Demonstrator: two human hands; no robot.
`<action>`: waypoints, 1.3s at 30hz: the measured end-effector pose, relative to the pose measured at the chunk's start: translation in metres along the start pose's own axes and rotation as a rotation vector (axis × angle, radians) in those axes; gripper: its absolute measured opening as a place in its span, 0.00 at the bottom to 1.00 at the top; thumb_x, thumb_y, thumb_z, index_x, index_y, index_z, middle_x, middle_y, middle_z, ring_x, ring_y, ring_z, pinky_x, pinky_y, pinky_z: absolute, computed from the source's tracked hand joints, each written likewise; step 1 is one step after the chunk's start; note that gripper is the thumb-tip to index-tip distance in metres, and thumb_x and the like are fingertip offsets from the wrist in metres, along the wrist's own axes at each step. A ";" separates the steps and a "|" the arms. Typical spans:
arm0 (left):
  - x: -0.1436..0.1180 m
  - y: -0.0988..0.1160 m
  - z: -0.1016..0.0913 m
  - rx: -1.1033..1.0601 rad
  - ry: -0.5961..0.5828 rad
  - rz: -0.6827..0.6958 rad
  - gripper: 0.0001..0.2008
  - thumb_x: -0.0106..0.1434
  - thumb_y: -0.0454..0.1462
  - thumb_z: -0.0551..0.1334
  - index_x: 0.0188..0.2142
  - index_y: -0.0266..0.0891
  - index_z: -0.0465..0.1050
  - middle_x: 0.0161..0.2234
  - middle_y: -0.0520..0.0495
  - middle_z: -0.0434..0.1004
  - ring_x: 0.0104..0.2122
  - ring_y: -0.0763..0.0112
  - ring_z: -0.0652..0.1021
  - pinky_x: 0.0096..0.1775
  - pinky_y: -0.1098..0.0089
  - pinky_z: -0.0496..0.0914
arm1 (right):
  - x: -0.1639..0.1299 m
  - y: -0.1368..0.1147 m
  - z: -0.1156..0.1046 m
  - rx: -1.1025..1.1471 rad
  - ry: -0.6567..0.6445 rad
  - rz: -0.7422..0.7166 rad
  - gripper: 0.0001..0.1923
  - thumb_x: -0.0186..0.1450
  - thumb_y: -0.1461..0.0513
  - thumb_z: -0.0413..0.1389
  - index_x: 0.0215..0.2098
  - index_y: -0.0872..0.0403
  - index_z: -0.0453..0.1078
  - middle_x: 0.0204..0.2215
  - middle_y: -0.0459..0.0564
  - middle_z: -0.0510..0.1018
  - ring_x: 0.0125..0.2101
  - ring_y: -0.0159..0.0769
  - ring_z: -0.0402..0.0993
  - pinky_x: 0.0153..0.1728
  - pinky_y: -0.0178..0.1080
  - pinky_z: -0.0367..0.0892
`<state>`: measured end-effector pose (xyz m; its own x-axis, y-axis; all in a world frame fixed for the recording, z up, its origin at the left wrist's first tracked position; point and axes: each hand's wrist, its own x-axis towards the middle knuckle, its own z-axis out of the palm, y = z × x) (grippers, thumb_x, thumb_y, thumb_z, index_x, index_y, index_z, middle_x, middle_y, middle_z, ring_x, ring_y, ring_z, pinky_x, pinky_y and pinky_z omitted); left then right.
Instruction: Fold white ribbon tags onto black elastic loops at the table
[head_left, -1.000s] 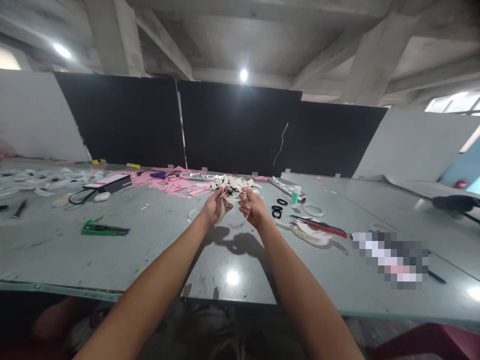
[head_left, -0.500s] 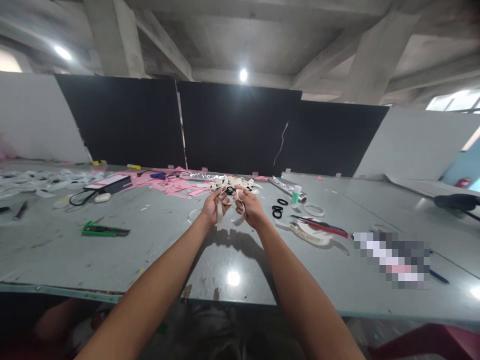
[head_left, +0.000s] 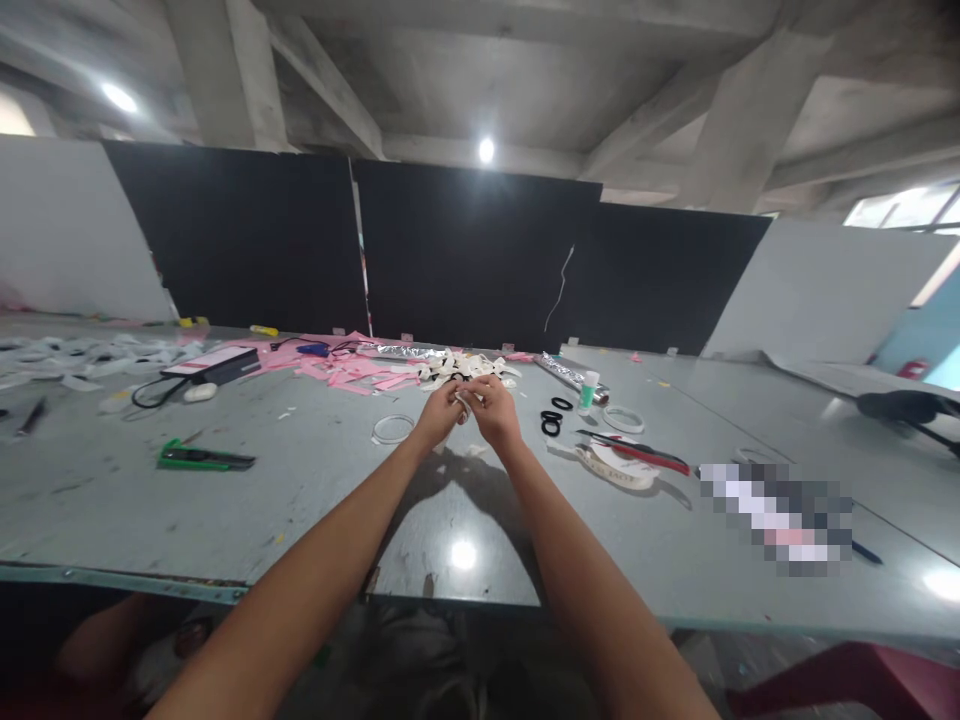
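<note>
My left hand [head_left: 439, 414] and my right hand [head_left: 495, 410] meet over the middle of the table, fingers pinched together. Between their fingertips is a short cream ribbon [head_left: 463, 402], mostly covered by the fingers. A black hair tie [head_left: 459, 378] shows at the fingertips, partly hidden, and I cannot tell which hand bears it. Just beyond the hands lies a pile of cream ribbon bows [head_left: 469, 365] with black bits among them. Right of my right hand rest several loose black hair ties [head_left: 551, 426] and a roll of printed cream ribbon [head_left: 619, 472].
A red-and-black handled tool [head_left: 645, 453] lies across the ribbon roll. Nearby stand a glue stick [head_left: 588, 390] and a white ring [head_left: 623, 419]. At left are a green box cutter [head_left: 202, 457], a black box [head_left: 214, 365] and pink strips [head_left: 345, 372]. Dark panels [head_left: 480, 260] close the back.
My hands have come together, and the ribbon ends that hung from them are now largely hidden by the fingers. The view has shifted slightly.
</note>
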<state>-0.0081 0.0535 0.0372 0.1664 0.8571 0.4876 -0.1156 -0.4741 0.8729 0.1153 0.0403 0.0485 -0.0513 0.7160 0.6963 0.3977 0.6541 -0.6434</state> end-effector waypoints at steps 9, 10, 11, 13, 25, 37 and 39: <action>-0.003 -0.006 -0.002 -0.045 -0.057 0.012 0.27 0.48 0.32 0.64 0.46 0.42 0.58 0.25 0.57 0.70 0.20 0.80 0.69 0.27 0.78 0.62 | 0.001 0.010 0.000 0.284 0.027 0.255 0.05 0.58 0.59 0.58 0.30 0.52 0.74 0.28 0.45 0.74 0.20 0.26 0.67 0.16 0.29 0.63; -0.003 -0.005 -0.002 -0.054 -0.060 0.023 0.28 0.48 0.32 0.65 0.48 0.42 0.58 0.26 0.56 0.70 0.21 0.80 0.69 0.28 0.77 0.62 | 0.001 0.011 0.002 0.347 0.063 0.312 0.05 0.58 0.59 0.58 0.29 0.52 0.73 0.26 0.44 0.72 0.17 0.25 0.65 0.14 0.28 0.61; -0.004 -0.003 -0.001 -0.057 -0.060 0.037 0.28 0.48 0.32 0.65 0.48 0.41 0.59 0.27 0.56 0.70 0.23 0.79 0.70 0.29 0.77 0.63 | 0.001 0.012 0.005 0.404 0.102 0.372 0.05 0.57 0.59 0.58 0.29 0.53 0.72 0.23 0.43 0.71 0.15 0.24 0.63 0.12 0.27 0.59; -0.007 0.001 0.001 -0.046 -0.042 0.064 0.26 0.49 0.32 0.66 0.48 0.41 0.62 0.28 0.55 0.70 0.27 0.76 0.71 0.32 0.76 0.64 | 0.000 0.014 0.010 0.497 0.171 0.504 0.06 0.55 0.61 0.60 0.30 0.54 0.69 0.20 0.41 0.69 0.14 0.23 0.62 0.10 0.27 0.60; -0.007 0.000 -0.002 0.131 0.082 0.076 0.19 0.48 0.31 0.64 0.41 0.43 0.67 0.30 0.55 0.67 0.22 0.78 0.69 0.25 0.77 0.63 | -0.006 0.005 -0.003 0.740 -0.139 0.718 0.11 0.59 0.58 0.60 0.24 0.56 0.68 0.17 0.45 0.73 0.18 0.28 0.68 0.20 0.32 0.70; -0.002 0.011 -0.012 -0.209 0.091 -0.091 0.11 0.44 0.28 0.61 0.30 0.39 0.71 0.27 0.53 0.68 0.24 0.76 0.68 0.27 0.75 0.63 | -0.007 -0.002 -0.002 0.942 -0.359 0.899 0.05 0.63 0.65 0.57 0.30 0.58 0.69 0.20 0.47 0.75 0.21 0.29 0.72 0.24 0.30 0.70; -0.003 0.015 -0.010 -0.053 0.173 0.109 0.06 0.47 0.28 0.60 0.24 0.38 0.71 0.28 0.50 0.68 0.31 0.71 0.70 0.35 0.72 0.65 | -0.005 -0.001 -0.001 0.984 -0.295 0.877 0.04 0.62 0.64 0.57 0.30 0.58 0.69 0.20 0.46 0.74 0.21 0.28 0.71 0.24 0.29 0.70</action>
<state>-0.0203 0.0454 0.0487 -0.0203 0.8251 0.5646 -0.1756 -0.5588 0.8105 0.1155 0.0354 0.0457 -0.3642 0.9285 -0.0725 -0.4094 -0.2295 -0.8830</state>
